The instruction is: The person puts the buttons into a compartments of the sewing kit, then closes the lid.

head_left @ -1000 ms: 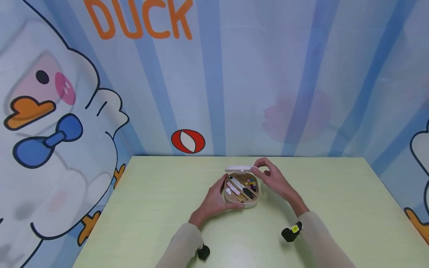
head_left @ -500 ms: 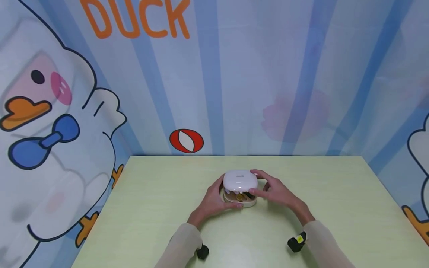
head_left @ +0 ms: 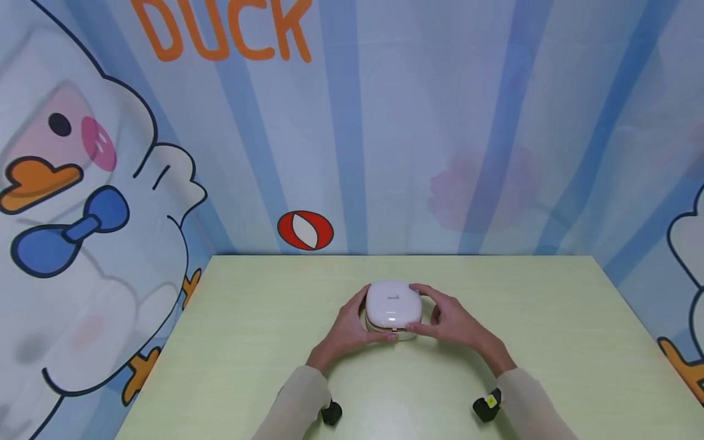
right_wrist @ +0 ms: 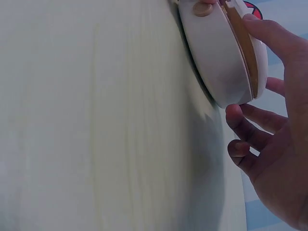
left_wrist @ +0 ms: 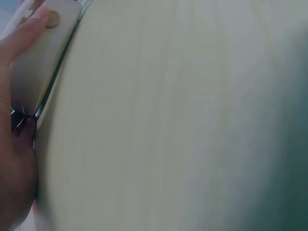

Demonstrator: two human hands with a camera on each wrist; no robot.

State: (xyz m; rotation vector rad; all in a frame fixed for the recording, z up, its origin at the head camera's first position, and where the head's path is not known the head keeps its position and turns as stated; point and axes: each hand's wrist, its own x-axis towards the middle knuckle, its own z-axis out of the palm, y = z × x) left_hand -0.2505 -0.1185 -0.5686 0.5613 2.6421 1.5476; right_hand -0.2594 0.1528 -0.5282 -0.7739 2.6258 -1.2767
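A white sewing box (head_left: 406, 336) with rounded corners rests on the table. Its glossy lid (head_left: 393, 300) is almost down, and the right wrist view shows a thin gap with the brown inner edge (right_wrist: 244, 45) between lid and base. My left hand (head_left: 348, 327) holds the base from the left, its thumb along the front. From the right, my right hand (head_left: 459, 319) grips the lid between the thumb in front and a finger at the back. A small round knob (right_wrist: 202, 9) sits on the base's front. The contents are hidden under the lid.
A pale yellow-green table (head_left: 264, 299) extends around the box. Behind it hangs a blue striped cloth (head_left: 396, 122) with duck prints. Black wrist cameras (head_left: 332, 413) sit at both cuffs.
My right hand has swung the lid from standing open at the back down toward the base, covering the small sewing tools and coloured pieces. My left hand has stayed on the base.
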